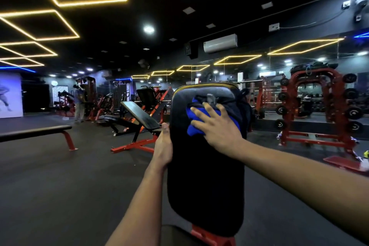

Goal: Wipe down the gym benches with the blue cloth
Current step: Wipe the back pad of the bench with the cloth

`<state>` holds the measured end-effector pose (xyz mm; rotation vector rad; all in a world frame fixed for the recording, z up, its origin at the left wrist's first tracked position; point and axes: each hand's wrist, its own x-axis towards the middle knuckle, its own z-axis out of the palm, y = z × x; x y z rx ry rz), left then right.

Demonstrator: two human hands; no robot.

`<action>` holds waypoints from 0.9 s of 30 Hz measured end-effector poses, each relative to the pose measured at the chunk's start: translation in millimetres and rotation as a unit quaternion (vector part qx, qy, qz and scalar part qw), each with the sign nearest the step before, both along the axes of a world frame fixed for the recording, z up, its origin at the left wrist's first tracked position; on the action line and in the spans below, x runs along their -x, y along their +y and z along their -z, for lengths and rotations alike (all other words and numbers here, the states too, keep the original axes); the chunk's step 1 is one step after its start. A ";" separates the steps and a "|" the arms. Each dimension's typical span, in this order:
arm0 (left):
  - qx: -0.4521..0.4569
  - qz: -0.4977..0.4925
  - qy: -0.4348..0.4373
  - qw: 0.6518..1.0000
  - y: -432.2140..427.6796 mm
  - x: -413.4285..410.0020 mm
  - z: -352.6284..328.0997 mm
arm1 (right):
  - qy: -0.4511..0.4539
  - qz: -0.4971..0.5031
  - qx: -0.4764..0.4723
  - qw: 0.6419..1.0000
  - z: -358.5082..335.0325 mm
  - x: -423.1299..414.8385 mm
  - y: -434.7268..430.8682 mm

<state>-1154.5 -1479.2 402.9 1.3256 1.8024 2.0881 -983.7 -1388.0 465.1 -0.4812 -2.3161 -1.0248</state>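
Note:
An upright black padded backrest [205, 181] of a red-framed bench stands right in front of me. My right hand [217, 126] lies flat with spread fingers on the blue cloth [194, 120], pressing it against the upper part of the pad. My left hand [164, 144] grips the pad's left edge, thumb up along the side. The bench's seat [175, 233] shows at the bottom of the frame.
An inclined black bench [139, 115] on a red frame stands to the left behind the pad. A flat bench [36, 132] is further left. A red rack [319, 106] with weight plates lines the mirrored wall on the right. A person [79, 104] stands far back left. Dark floor lies between.

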 end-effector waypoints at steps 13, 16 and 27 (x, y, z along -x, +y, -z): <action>-0.008 0.026 -0.075 0.997 -22.0 0.6 -6.9 | -0.058 0.007 0.042 0.997 -8.1 53.0 -6.6; -0.019 0.013 -0.055 0.998 -23.6 3.1 -11.8 | 0.042 0.035 0.050 0.997 -58.8 72.9 -6.7; -0.074 -0.083 0.039 0.993 -44.9 19.6 0.5 | 0.196 -0.197 0.286 0.917 31.3 43.7 -45.0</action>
